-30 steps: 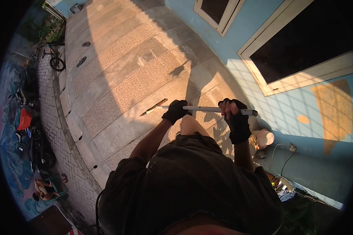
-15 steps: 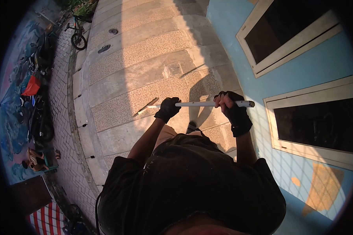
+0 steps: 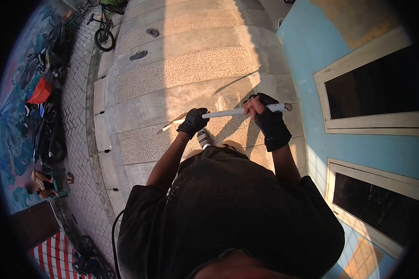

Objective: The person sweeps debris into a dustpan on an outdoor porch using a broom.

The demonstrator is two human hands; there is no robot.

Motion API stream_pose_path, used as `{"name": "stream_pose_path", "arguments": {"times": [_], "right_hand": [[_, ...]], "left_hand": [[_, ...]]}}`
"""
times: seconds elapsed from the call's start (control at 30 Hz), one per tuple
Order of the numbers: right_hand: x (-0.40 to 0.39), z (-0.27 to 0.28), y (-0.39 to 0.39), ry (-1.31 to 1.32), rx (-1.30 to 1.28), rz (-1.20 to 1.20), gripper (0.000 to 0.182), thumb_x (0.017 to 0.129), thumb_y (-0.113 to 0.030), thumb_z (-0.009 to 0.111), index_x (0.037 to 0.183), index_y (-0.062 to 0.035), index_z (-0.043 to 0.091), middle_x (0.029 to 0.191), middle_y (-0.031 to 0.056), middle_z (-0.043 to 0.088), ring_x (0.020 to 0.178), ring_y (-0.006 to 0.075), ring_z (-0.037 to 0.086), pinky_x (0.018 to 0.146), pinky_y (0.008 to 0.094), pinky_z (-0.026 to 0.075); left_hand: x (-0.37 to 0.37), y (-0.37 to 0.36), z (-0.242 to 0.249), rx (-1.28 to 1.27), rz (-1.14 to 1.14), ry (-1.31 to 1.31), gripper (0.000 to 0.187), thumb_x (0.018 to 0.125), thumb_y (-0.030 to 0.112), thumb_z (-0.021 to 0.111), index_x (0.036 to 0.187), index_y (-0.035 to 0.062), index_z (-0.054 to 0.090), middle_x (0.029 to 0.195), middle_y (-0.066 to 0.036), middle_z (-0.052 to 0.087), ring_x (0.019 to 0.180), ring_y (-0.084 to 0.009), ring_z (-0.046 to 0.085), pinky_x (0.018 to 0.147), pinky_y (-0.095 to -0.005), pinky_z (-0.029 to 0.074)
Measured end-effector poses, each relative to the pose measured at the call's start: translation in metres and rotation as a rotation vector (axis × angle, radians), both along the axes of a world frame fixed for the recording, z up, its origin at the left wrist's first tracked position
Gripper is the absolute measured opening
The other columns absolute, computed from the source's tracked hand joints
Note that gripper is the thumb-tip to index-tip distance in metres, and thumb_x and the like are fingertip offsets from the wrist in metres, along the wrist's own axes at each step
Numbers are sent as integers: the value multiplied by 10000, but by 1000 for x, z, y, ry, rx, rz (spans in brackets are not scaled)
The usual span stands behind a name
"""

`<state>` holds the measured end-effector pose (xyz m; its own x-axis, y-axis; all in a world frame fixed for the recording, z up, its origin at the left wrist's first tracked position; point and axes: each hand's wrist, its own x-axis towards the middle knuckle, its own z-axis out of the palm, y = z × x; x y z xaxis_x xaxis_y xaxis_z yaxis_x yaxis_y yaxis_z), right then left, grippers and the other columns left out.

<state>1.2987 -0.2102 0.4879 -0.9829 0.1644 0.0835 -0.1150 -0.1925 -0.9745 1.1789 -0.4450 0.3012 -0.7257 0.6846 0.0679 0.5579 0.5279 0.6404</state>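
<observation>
A white pole runs roughly level across the front of my body. My left hand, in a black fingerless glove, is wrapped round it toward its left part. My right hand, gloved the same way with bare fingertips showing, grips it nearer the right end. That end looks worn and brownish. Beyond my left hand the pole carries on a short way, beside a thin dark piece whose link to it I cannot make out. One sandalled foot shows below the pole.
Tiled pavement stretches ahead, with two sandals lying on it. A blue wall with framed windows stands at the right. At the left are a bicycle, motorbikes, a red bag and a seated person.
The view has moved forward along the pavement, and a sandalled foot now shows. The pole tilts slightly more, its right end higher, with both hands still round it.
</observation>
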Motion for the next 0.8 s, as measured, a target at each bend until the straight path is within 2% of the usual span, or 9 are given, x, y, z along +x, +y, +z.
{"name": "stream_pose_path", "arguments": {"times": [0.2, 0.4, 0.53, 0.57, 0.67, 0.73, 0.8], "right_hand": [[-97, 3, 9, 15, -100, -123, 164, 950, -128, 519, 836, -12, 536, 721, 98, 617, 606, 108, 538, 595, 253, 443], [-196, -21, 69, 34, -185, -261, 153, 947, -114, 533, 844, 0, 539, 758, 121, 641, 644, 133, 575, 626, 265, 464], [-281, -6, 124, 48, -88, -255, 183, 949, -138, 532, 820, -8, 541, 729, 107, 623, 687, 152, 590, 649, 281, 460], [-298, 0, 136, 58, -65, -255, 194, 949, -148, 530, 813, -11, 545, 718, 100, 616, 704, 157, 594, 657, 286, 458], [-359, 22, 176, 47, -41, -217, 218, 943, -165, 534, 790, -11, 551, 709, 89, 605, 726, 167, 596, 673, 290, 457], [-402, 26, 201, 70, -8, -179, 209, 937, -171, 541, 816, -5, 575, 740, 83, 620, 730, 151, 596, 683, 288, 461], [-449, 45, 216, -25, 155, -122, 198, 935, -183, 549, 867, -3, 597, 775, 73, 639, 731, 130, 594, 697, 285, 468]], "left_hand": [[-133, 29, -5, 10, -115, 36, 236, 848, 274, 605, 693, 99, 569, 663, -165, 599, 632, -391, 575, 568, -466, 443], [-264, 100, -18, -17, -206, 55, 237, 845, 277, 610, 690, 104, 563, 652, -147, 594, 637, -384, 573, 568, -461, 440], [-350, 154, -2, -27, -202, 21, 244, 837, 271, 622, 675, 105, 543, 638, -149, 579, 618, -385, 571, 553, -472, 436], [-373, 168, 3, 37, -239, 52, 257, 833, 274, 631, 667, 106, 531, 635, -149, 575, 615, -382, 574, 548, -469, 435], [-436, 209, 26, -30, -180, 3, 272, 816, 237, 662, 642, 85, 518, 594, -144, 554, 587, -356, 586, 518, -426, 437], [-479, 229, 22, 23, -167, 74, 298, 815, 284, 657, 624, 106, 513, 563, -147, 538, 553, -363, 571, 496, -444, 426], [-516, 246, 21, 87, -168, 110, 298, 815, 284, 659, 624, 108, 513, 565, -147, 539, 545, -363, 568, 486, -439, 421]]}}
